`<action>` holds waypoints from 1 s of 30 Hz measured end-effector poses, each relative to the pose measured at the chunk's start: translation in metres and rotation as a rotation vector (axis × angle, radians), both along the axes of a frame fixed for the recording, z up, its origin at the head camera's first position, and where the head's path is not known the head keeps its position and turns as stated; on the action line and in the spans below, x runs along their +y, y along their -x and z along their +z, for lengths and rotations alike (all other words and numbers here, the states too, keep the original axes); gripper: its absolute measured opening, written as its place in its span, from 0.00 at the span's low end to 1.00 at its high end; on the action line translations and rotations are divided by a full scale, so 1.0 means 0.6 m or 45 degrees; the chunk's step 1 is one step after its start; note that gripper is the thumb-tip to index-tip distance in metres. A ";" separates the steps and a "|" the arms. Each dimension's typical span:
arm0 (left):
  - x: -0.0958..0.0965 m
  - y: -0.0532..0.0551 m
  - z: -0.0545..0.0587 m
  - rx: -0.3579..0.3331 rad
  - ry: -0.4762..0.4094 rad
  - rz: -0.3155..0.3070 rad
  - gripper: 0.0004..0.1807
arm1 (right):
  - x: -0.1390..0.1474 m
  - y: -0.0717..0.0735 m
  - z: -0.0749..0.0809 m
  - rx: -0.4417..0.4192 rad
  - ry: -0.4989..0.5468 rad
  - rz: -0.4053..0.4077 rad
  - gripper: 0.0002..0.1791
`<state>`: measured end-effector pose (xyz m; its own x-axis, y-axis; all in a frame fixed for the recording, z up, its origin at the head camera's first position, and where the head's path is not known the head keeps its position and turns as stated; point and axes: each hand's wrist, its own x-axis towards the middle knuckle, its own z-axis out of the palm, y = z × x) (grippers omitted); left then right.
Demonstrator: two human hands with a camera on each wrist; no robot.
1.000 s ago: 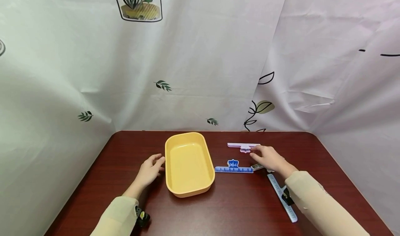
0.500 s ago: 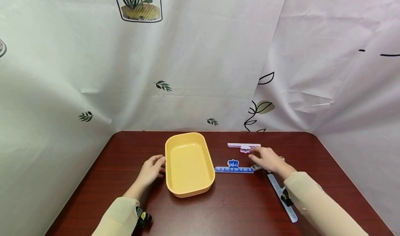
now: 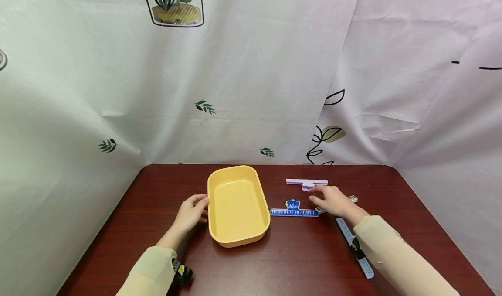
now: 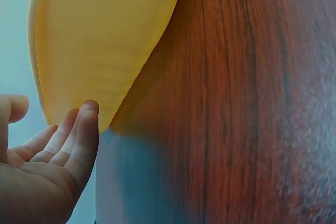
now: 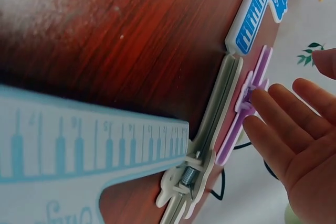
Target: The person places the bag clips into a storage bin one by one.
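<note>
Our right hand (image 3: 329,200) is hovering, fingers relaxed and empty, beside the purple clip (image 3: 306,183), which is lying near the far edge of the table (image 3: 290,261), right of centre; we are judging it light, stiff, slick plastic, best pinched at its central grip. Our left hand (image 3: 189,215) is resting, loosely straight, at the left wall of the yellow tray (image 3: 237,213).
</note>
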<state>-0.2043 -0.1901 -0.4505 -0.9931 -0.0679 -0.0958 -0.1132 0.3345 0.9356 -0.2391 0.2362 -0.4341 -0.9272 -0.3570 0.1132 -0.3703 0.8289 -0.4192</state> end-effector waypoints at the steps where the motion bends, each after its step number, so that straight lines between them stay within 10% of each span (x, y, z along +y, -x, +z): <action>1: 0.001 0.000 0.000 -0.002 -0.001 0.004 0.21 | -0.001 0.000 -0.001 -0.002 0.000 0.002 0.18; 30: 0.007 0.003 0.004 0.030 -0.018 0.025 0.15 | -0.019 0.001 -0.009 -0.099 0.022 0.052 0.18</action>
<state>-0.2064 -0.1856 -0.4480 -0.9936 -0.0859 -0.0738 -0.0976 0.3188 0.9428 -0.2396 0.2248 -0.4394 -0.9183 -0.3931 0.0477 -0.3692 0.8063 -0.4621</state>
